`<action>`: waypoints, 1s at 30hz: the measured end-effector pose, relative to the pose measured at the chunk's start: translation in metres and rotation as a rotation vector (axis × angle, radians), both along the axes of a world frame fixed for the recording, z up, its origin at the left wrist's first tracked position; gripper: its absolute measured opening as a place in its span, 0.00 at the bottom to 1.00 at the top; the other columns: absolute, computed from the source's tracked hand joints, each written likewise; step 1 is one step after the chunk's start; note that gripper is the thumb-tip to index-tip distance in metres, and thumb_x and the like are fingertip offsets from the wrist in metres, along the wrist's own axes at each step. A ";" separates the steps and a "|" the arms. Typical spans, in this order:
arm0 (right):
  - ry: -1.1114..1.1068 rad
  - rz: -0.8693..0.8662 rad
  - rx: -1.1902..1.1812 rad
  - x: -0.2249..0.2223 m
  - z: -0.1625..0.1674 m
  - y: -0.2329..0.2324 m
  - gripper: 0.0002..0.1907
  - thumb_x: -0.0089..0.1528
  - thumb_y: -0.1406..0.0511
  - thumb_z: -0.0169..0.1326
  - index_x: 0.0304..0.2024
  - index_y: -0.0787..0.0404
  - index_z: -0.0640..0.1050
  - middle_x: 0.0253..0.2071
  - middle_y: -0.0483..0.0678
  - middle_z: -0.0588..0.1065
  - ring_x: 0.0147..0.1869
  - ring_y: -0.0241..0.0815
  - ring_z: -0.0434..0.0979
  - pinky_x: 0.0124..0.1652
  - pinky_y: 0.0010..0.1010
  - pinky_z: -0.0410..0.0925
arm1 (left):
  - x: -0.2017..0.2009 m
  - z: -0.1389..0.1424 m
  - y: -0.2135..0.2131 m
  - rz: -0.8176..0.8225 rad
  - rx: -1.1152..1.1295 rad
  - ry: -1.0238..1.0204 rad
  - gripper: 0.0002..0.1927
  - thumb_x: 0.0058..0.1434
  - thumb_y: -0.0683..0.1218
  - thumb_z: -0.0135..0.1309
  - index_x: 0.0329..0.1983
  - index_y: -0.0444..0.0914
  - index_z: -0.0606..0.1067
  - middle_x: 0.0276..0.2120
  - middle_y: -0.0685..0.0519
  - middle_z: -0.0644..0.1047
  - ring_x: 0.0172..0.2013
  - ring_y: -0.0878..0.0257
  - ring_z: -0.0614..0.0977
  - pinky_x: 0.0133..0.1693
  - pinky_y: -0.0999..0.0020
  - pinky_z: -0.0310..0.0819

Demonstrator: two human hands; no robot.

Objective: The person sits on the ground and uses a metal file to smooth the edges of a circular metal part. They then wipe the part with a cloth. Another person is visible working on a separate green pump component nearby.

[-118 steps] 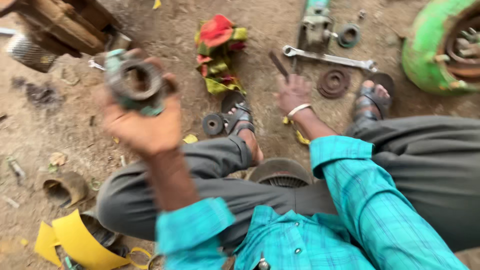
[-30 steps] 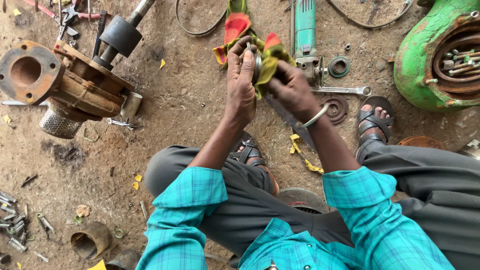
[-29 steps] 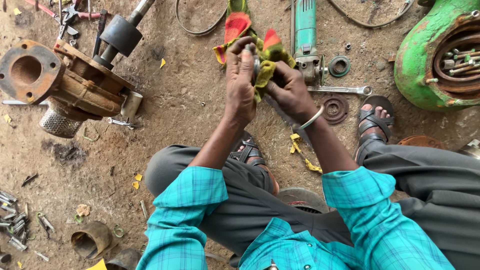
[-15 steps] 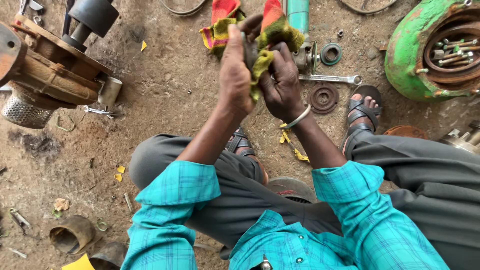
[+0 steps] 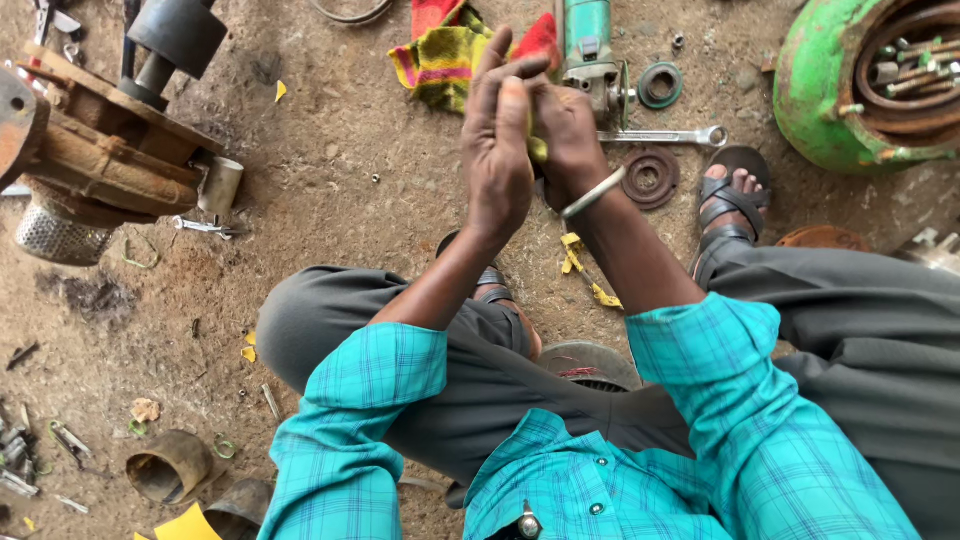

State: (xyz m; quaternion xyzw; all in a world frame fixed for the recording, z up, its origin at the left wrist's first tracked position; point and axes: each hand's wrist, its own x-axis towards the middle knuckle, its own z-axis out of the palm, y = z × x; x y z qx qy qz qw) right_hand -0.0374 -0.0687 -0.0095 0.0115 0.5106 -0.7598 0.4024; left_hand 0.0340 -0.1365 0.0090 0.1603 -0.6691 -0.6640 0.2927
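Observation:
My left hand (image 5: pixel 500 150) and my right hand (image 5: pixel 572 125) are raised together in front of me, palms pressed toward each other. Between them they squeeze a red, yellow and green cloth (image 5: pixel 440 55); its loose end hangs out to the upper left and a yellow bit shows between the palms. Whatever is wrapped inside the cloth is hidden by my fingers. A metal bangle sits on my right wrist. I am squatting on a dirt floor, in a teal checked shirt and grey trousers.
A rusty pump assembly (image 5: pixel 100 150) lies at the left. A green motor housing (image 5: pixel 830 90) sits at the top right. A green angle grinder (image 5: pixel 590 40), a spanner (image 5: pixel 665 137), a rusty disc (image 5: pixel 650 178) and a black ring (image 5: pixel 660 85) lie beyond my hands. Rusty pipe pieces (image 5: pixel 170 465) lie at the lower left.
A metal ring part, seen between my hands a second ago, is now covered by the cloth and my fingers. My hands have closed together and the view has shifted left.

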 end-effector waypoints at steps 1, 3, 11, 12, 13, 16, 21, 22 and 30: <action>-0.192 -0.075 -0.090 0.000 -0.001 -0.001 0.18 0.73 0.56 0.45 0.40 0.63 0.75 0.33 0.47 0.75 0.31 0.35 0.76 0.30 0.26 0.72 | -0.002 0.000 0.000 0.006 0.012 0.026 0.17 0.83 0.52 0.42 0.56 0.38 0.77 0.74 0.45 0.63 0.73 0.56 0.63 0.74 0.61 0.57; -0.573 -0.217 -0.279 -0.002 0.002 0.000 0.17 0.71 0.57 0.42 0.43 0.66 0.73 0.35 0.51 0.75 0.32 0.38 0.77 0.34 0.27 0.74 | -0.007 -0.002 -0.005 0.010 0.118 0.098 0.17 0.81 0.53 0.43 0.54 0.38 0.77 0.75 0.44 0.61 0.73 0.53 0.66 0.73 0.56 0.62; -0.144 -0.162 -0.351 -0.031 0.055 0.047 0.31 0.65 0.44 0.52 0.51 0.66 0.75 0.48 0.57 0.81 0.48 0.48 0.85 0.45 0.37 0.79 | -0.015 -0.006 -0.048 -0.132 0.967 0.265 0.30 0.81 0.62 0.31 0.75 0.39 0.61 0.64 0.37 0.71 0.60 0.49 0.75 0.62 0.54 0.72; -0.042 -0.152 -0.283 -0.030 0.058 0.053 0.30 0.64 0.45 0.52 0.50 0.64 0.75 0.49 0.56 0.81 0.51 0.49 0.86 0.48 0.40 0.79 | -0.014 -0.005 -0.046 -0.158 0.949 0.246 0.31 0.81 0.62 0.31 0.76 0.39 0.61 0.64 0.38 0.72 0.61 0.49 0.75 0.64 0.56 0.71; -0.023 -0.153 -0.286 -0.028 0.057 0.053 0.27 0.66 0.47 0.52 0.51 0.64 0.75 0.49 0.55 0.80 0.51 0.48 0.86 0.47 0.40 0.80 | -0.014 -0.004 -0.043 -0.190 0.932 0.229 0.31 0.81 0.63 0.30 0.76 0.39 0.61 0.65 0.38 0.72 0.62 0.50 0.75 0.66 0.57 0.70; 0.128 -0.073 -0.209 -0.013 0.050 0.046 0.21 0.72 0.53 0.52 0.54 0.65 0.76 0.47 0.53 0.79 0.49 0.44 0.82 0.46 0.37 0.79 | -0.015 0.003 -0.034 -0.245 0.971 0.269 0.34 0.80 0.64 0.27 0.76 0.36 0.60 0.66 0.39 0.70 0.65 0.52 0.74 0.70 0.54 0.70; 0.631 0.151 0.026 0.008 0.047 0.030 0.16 0.71 0.62 0.57 0.56 0.65 0.74 0.51 0.50 0.79 0.54 0.36 0.80 0.53 0.27 0.76 | -0.007 0.016 -0.029 -0.247 0.522 0.213 0.36 0.83 0.64 0.27 0.76 0.30 0.59 0.70 0.41 0.67 0.68 0.54 0.71 0.73 0.59 0.63; 0.627 0.157 0.039 0.010 0.048 0.029 0.16 0.70 0.63 0.58 0.56 0.65 0.73 0.51 0.49 0.78 0.54 0.36 0.80 0.53 0.27 0.75 | -0.004 0.018 -0.030 -0.222 0.437 0.207 0.36 0.84 0.64 0.28 0.76 0.30 0.59 0.70 0.41 0.67 0.68 0.53 0.71 0.73 0.58 0.64; 1.023 0.093 0.129 0.001 0.048 0.033 0.09 0.72 0.68 0.55 0.53 0.67 0.78 0.51 0.51 0.78 0.54 0.41 0.80 0.55 0.29 0.74 | -0.008 0.022 -0.041 -0.128 0.471 0.124 0.37 0.79 0.66 0.29 0.80 0.38 0.52 0.76 0.39 0.59 0.76 0.52 0.60 0.77 0.55 0.51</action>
